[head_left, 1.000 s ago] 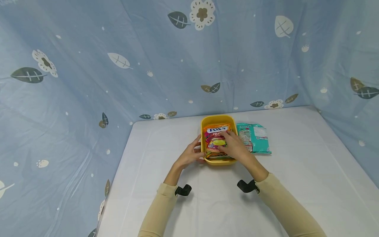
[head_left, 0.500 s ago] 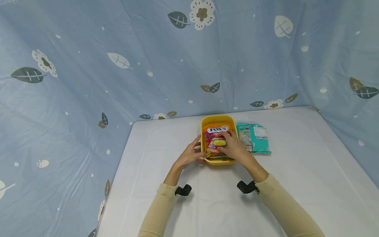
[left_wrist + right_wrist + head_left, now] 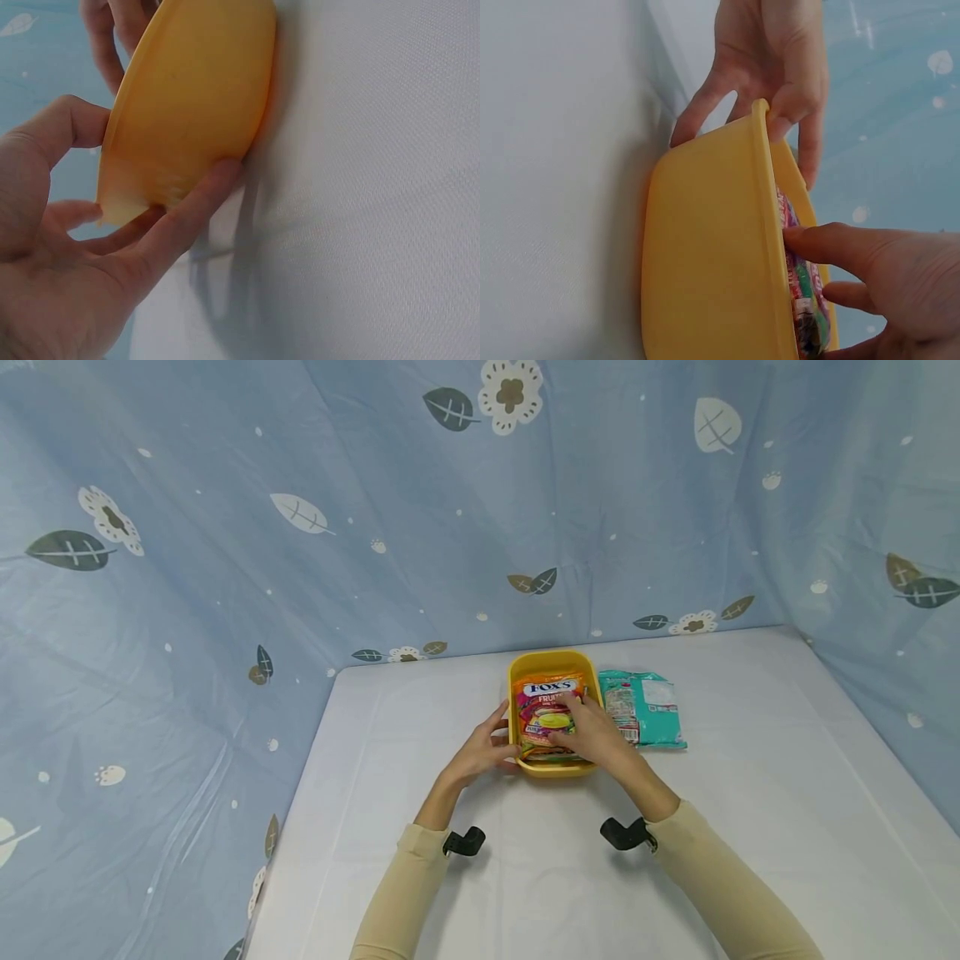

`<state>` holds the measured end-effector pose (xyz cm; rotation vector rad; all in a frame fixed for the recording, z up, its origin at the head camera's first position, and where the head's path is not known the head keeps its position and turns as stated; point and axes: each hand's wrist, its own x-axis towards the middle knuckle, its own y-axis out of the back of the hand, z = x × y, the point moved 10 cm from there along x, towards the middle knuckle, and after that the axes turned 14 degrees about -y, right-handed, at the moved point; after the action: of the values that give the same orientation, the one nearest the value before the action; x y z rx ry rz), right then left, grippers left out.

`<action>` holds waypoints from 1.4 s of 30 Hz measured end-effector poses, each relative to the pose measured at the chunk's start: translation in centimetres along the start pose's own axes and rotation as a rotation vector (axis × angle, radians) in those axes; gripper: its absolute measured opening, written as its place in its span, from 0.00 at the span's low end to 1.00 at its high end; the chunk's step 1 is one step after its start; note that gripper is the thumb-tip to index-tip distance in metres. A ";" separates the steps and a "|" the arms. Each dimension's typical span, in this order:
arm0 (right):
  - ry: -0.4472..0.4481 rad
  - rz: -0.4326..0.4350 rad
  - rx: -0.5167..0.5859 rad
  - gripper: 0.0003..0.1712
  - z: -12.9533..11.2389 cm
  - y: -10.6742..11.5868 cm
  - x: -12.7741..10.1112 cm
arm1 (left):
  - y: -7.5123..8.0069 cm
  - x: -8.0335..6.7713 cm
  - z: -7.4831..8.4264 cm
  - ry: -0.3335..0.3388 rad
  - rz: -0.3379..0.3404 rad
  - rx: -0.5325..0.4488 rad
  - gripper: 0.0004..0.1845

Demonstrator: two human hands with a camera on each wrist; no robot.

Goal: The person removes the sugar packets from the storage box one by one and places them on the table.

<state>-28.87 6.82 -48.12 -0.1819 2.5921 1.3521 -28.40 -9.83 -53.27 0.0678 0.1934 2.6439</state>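
Observation:
A yellow plastic tub (image 3: 553,658) stands on the white table (image 3: 750,793) near its far edge. A colourful Fox's candy bag (image 3: 543,697) lies inside it. My right hand (image 3: 583,727) rests flat on the bag with its fingers stretched over it; in the right wrist view the right hand (image 3: 885,262) reaches over the tub (image 3: 705,255) rim onto the bag (image 3: 806,304). My left hand (image 3: 480,753) grips the tub's left wall. In the left wrist view the left hand (image 3: 60,285) has its thumb at the rim and its fingers against the tub (image 3: 187,105) wall.
A teal snack packet (image 3: 643,710) lies flat just right of the tub. A blue leaf-and-flower curtain (image 3: 375,510) hangs behind and beside the table. Black wrist camera mounts (image 3: 465,842) sit on both sleeves.

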 end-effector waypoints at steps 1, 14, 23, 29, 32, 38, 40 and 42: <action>-0.003 0.001 0.000 0.41 0.0 0.0 0.0 | 0.0 0.0 0.0 0.000 -0.001 -0.004 0.50; 0.038 0.025 0.090 0.41 0.2 0.6 -0.2 | 0.0 0.0 0.1 0.001 0.004 -0.008 0.49; 0.050 0.020 0.138 0.42 0.6 0.4 -0.1 | 0.0 0.1 0.1 -0.002 0.005 -0.009 0.50; 0.067 0.020 0.155 0.40 0.5 0.7 -0.2 | 0.0 0.1 0.1 -0.009 0.006 0.009 0.50; 0.077 0.024 0.144 0.39 0.5 0.6 -0.1 | 0.1 0.1 0.2 -0.012 0.004 0.024 0.50; 0.068 0.007 0.158 0.37 0.7 0.3 -0.1 | -0.3 -0.3 1.8 0.002 -0.036 0.017 0.50; 0.053 0.001 0.159 0.37 0.9 0.2 0.0 | -0.5 -0.5 2.6 0.011 -0.048 0.003 0.50; 0.042 -0.004 0.157 0.37 1.0 0.1 0.0 | -0.5 -0.6 3.0 0.014 -0.050 -0.010 0.50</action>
<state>-28.77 7.71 -48.57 -0.1923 2.7166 1.1482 -27.38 -9.26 -50.40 0.0407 0.1845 2.5957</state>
